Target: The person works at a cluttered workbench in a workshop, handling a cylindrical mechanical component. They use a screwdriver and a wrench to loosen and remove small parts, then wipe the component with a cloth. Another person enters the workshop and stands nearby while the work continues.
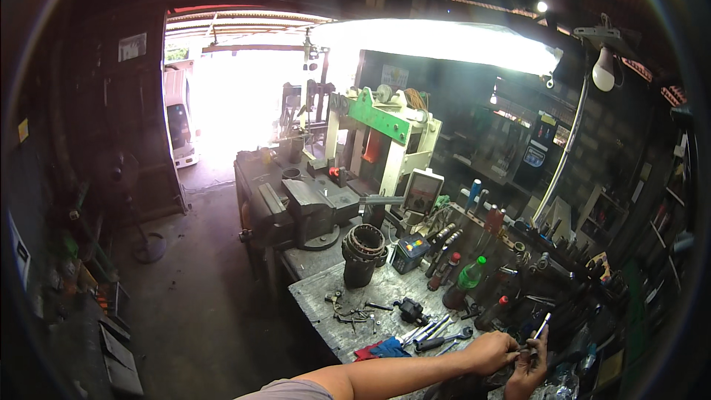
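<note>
My right hand (529, 370) holds a slim silver tool (543, 326) upright at the bench's lower right. My left hand (495, 352) is closed against the right hand's fingers; what it grips is hidden. Left of my hands lie several wrenches (429, 335), red and blue cloths (391, 348), a dark metal fitting (410, 312) and small loose metal parts (352, 315) on the scuffed metal bench top (315, 300). A dark cylindrical housing (358, 275) stands farther back, beside a boxy dark case (409, 255).
A large bench vise (312, 216) and a green-and-cream press (378, 115) stand behind. A green bottle (471, 275), screwdrivers (492, 226) and a meter (422, 192) crowd the right side. A bulb (603, 70) hangs upper right. A vehicle (180, 130) shows in the bright doorway.
</note>
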The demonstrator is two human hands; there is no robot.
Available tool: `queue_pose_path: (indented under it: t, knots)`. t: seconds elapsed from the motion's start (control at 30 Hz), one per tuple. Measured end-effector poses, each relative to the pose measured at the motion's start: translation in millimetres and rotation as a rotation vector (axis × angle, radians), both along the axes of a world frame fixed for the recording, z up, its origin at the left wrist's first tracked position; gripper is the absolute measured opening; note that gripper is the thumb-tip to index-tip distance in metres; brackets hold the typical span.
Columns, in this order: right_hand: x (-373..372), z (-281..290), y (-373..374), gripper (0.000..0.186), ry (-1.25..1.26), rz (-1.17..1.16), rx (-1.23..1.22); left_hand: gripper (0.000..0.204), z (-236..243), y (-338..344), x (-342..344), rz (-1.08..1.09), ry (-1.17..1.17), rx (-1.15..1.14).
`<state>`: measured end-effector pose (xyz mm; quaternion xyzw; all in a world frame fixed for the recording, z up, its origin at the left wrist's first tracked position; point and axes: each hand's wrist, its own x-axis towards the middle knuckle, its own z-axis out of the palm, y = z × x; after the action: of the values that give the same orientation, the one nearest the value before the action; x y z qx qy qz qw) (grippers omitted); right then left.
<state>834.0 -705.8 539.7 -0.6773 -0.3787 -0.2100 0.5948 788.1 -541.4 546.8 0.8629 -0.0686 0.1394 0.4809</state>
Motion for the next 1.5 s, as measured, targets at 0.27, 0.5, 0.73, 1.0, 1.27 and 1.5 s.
queue_pose_path:
  t: [0.27,0.5,0.73,1.0,1.27,1.5]
  knots:
    - [86.4,32.1,-11.1,0.030,1.111,0.827,0.117,0.036,1.8,-0.2,-1.6,0.026,-0.023,0.014]
    - [74.2,140.0,11.1,0.040,0.234,-0.093,-1.596,0.034,-1.8,0.2,-0.7,0.028,-0.012,0.017]
    - [71.9,153.8,5.6,0.022,-1.130,0.394,-1.409,0.033,2.6,-0.5,-2.1,0.021,0.015,0.024]
    - [9.8,32.9,-26.7,0.041,-0.242,-0.040,-0.406,0.035,-2.8,0.3,1.0,-0.004,-0.010,-0.022]
    - [76.2,30.4,3.0,0.047,1.086,0.742,0.326,0.035,-0.4,0.9,2.9,0.001,0.049,0.020]
    - [72.2,118.8,-1.3,0.027,0.371,0.096,-1.206,0.035,-4.0,0.0,-1.4,0.039,0.020,-0.006]
